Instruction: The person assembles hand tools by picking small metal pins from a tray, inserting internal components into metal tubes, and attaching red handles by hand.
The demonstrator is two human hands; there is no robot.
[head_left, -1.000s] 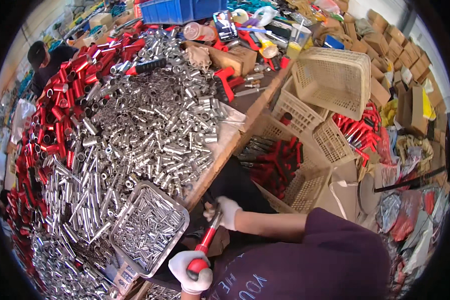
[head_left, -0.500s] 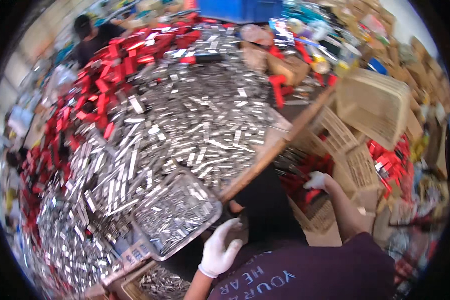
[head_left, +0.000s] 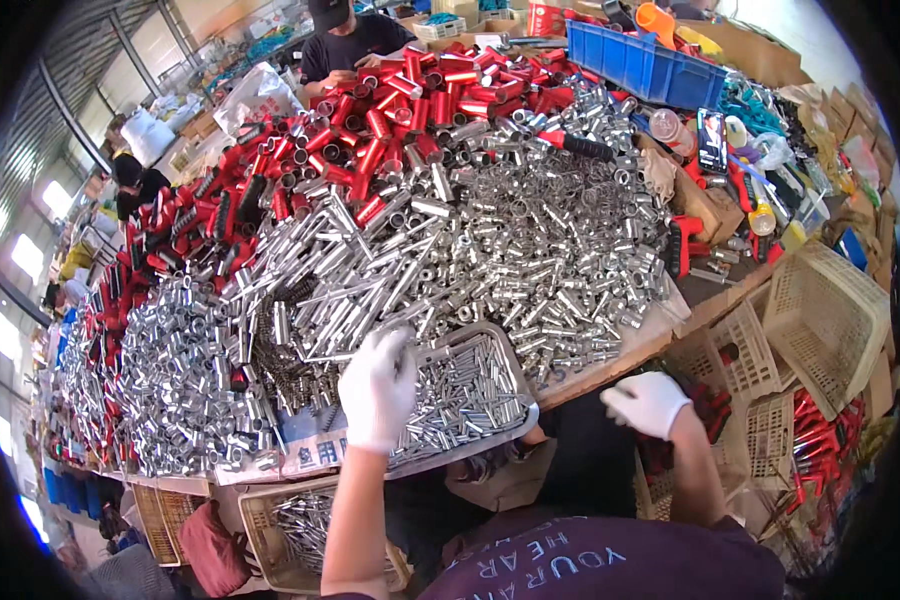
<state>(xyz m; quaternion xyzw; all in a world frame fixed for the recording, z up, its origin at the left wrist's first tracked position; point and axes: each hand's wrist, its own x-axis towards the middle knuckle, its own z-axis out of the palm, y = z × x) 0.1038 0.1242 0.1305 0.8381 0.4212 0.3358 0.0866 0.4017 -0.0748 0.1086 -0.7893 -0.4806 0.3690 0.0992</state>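
Observation:
My left hand [head_left: 378,392], in a white glove, reaches over the left end of a clear-rimmed tray [head_left: 526,425] that holds small metal pins [head_left: 460,395]. Its fingers bend forward but stay apart, and I see nothing held in them. Just beyond its fingertips lie long metal rods [head_left: 355,285] and a patch of dark springs [head_left: 295,350]. At the table's front edge my gloved right hand [head_left: 652,405] hovers with loosely spread fingers, apparently holding nothing. Short silvery fittings [head_left: 560,300] are heaped beyond the tray.
Red tubes [head_left: 370,130] pile up at the back, where another person [head_left: 355,45] works. A blue bin [head_left: 640,65] stands far right. Plastic crates [head_left: 835,310] and red handles [head_left: 820,450] lie right of the table; another crate [head_left: 260,530] sits below its front edge.
The view has swung and sharpened. My left hand has gone from in front of the tray to over its left end. My right hand has left the red parts in the crate and come toward the table edge.

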